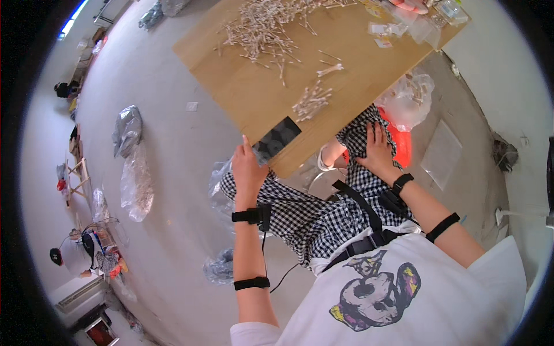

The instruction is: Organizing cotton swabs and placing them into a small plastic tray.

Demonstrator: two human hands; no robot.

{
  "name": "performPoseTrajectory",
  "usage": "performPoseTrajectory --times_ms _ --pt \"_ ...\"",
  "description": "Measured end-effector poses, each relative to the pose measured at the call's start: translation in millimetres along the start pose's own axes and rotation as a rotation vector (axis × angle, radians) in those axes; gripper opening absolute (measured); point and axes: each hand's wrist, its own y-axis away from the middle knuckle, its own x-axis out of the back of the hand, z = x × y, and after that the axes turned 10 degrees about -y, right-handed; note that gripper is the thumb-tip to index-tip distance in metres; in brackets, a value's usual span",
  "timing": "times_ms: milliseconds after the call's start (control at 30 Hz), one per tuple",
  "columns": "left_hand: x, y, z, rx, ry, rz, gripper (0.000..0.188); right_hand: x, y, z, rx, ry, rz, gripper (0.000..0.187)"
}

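My left hand (249, 172) is at the near left edge of the wooden table (231, 98), its fingers closed about the edge; the thumb is hard to make out. Right beside it on the tabletop lies a flat black rectangle like a phone (278, 140). My right hand (378, 151) rests on my checked trouser leg with the fingers spread, holding nothing. A small pile of cotton swabs (313, 100) lies beyond the black rectangle, with a little bundle of swabs (330, 70) farther off. Across the far part spreads a big loose heap of cotton swabs (262, 29).
Small clear packets (386, 32) and a clear container (449, 8) sit at the far right of the table. Below its right edge are a white plastic bag (408, 101) and a red stool-like object (402, 145). Plastic bags (137, 181) lie on the floor at left.
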Motion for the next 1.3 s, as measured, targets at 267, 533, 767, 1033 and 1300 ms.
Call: performPoseTrajectory --times_ms 267,533,767,1033,1300 --pt "9.6 -1.7 -1.9 0.053 0.23 -0.048 0.101 4.8 2.4 -3.3 -0.004 0.021 -0.009 0.119" --pt "7.6 -12.2 12.7 -0.031 0.142 -0.023 0.099 4.6 3.5 -0.6 0.005 0.012 0.01 0.118" --pt "7.9 -16.2 18.5 -0.073 0.13 -0.037 0.101 3.9 2.1 -0.6 -0.016 0.032 -0.011 0.118" --pt "-6.9 -9.3 6.0 -0.061 0.217 0.086 0.093 2.2 1.2 0.6 -0.019 0.045 0.003 0.12" --pt "-53.5 -0.1 -35.8 0.412 0.62 0.586 0.062 -4.9 -0.1 -0.8 0.037 0.044 0.012 0.115"
